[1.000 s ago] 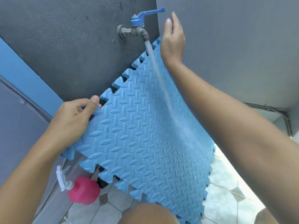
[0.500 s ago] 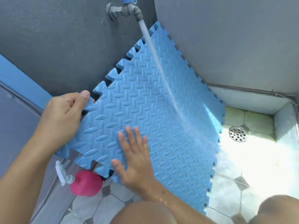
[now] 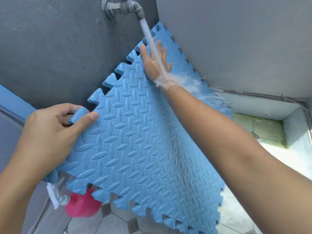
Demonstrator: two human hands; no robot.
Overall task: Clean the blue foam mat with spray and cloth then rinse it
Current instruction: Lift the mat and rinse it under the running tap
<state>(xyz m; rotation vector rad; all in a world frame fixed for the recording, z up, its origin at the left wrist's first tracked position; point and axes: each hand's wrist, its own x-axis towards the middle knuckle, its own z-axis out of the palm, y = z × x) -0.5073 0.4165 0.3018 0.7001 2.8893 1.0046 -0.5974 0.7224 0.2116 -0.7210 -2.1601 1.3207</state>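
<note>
A blue foam mat (image 3: 135,141) was held tilted on 1 corner directly beneath a grey wall tap (image 3: 125,8), its top corner just under the spout. Water (image 3: 146,31) ran from the tap and struck the wrist of the right hand (image 3: 155,63), whose fingers lay straight and flat against the mat just below the spout. The left hand (image 3: 50,137), lower and to the left of the tap, gripped the mat's toothed edge, thumb on the face and fingers curled round 1 tab. A pink spray bottle (image 3: 81,205) sat on the floor well below the tap, untouched. No cloth showed. Spraying and wiping seemed finished — the task looked to be in its last stage, rinsing. The water fell mainly nearest the tap, so the farther face and the back probably remained.
</note>
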